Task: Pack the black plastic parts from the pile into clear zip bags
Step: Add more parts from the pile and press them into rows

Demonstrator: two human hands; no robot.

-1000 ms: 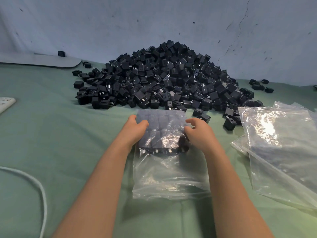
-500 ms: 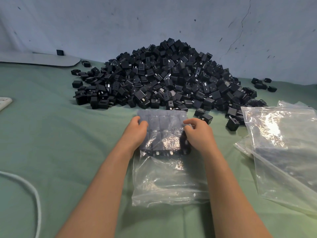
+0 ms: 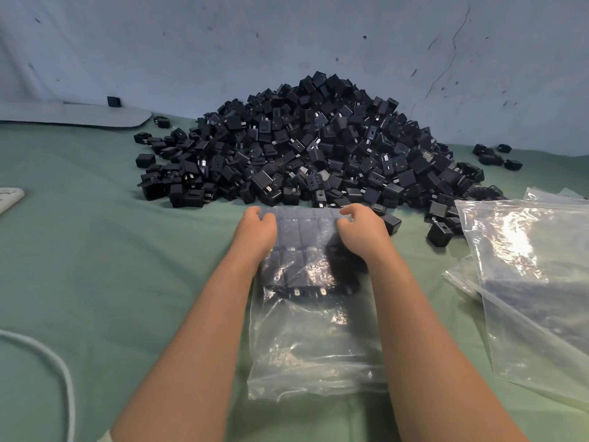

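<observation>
A big pile of black plastic parts (image 3: 315,145) lies against the back wall on the green cloth. In front of it a clear zip bag (image 3: 314,339) lies flat, its far half filled with several black parts (image 3: 302,266) in rows. My left hand (image 3: 256,231) grips the bag's far left edge with curled fingers. My right hand (image 3: 360,229) grips the far right edge, its fingertips curled over the bag's far end. The bag's near half is see-through and holds nothing.
A stack of clear zip bags (image 3: 529,275) lies at the right. Loose black parts (image 3: 497,154) sit at the back right and beside the pile. A white cable (image 3: 60,371) curves at the lower left, a white object (image 3: 9,197) at the left edge, a grey flat board (image 3: 73,114) at the back left.
Both hands have slid a little farther along the bag toward its far end, near the pile. The bag stays in place on the cloth.
</observation>
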